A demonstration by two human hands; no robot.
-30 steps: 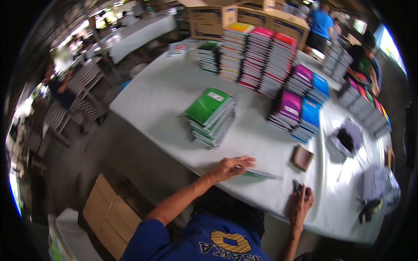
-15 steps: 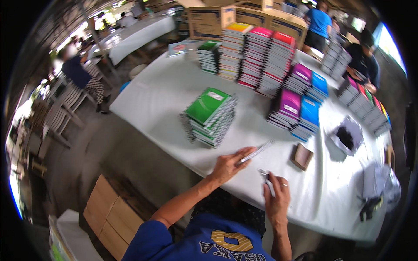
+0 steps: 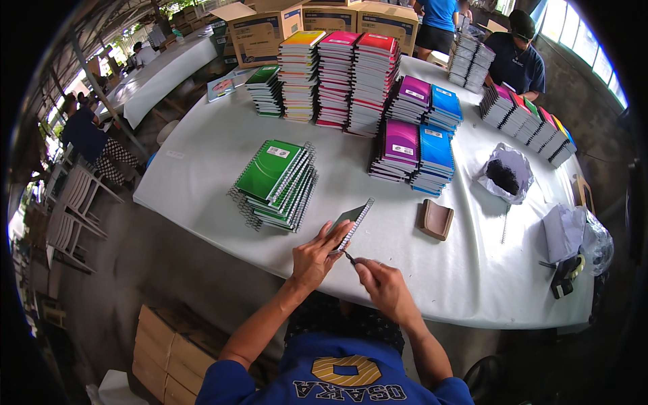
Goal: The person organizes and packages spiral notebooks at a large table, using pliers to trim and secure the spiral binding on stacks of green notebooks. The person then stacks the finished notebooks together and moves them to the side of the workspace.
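Head view. Notebook (image 3: 349,217) at the near edge of the table (image 3: 196,169), in the left hand (image 3: 316,256). The left fingers lie nearly straight and close together along its cover, pressing it; the thumb is not clearly seen. The free end of the notebook projects past the fingertips, away from the body. The right hand (image 3: 386,287) is curled closed around a dark tool (image 3: 350,258), its tip at or just beside the end of the spine nearest the body; contact cannot be told.

Notebook: dark green cover, tilted up, coil (image 3: 363,210) running along its right-hand edge; coil reaches beyond the far corner of the cover.

Containers. White bag (image 3: 526,177), right of the stacks, mouth open: dark mass inside, make-up too small to tell. Small brown tray (image 3: 423,216), right of the notebook and apart from it: pale inner face. Clear plastic bag (image 3: 599,246) at the right table edge, against a white bundle (image 3: 563,233). Carton (image 3: 264,42) behind the tall stacks: flaps raised, contents hidden. Green stack (image 3: 273,169) left of the notebook: bright green cover on top, coils jutting on both sides.
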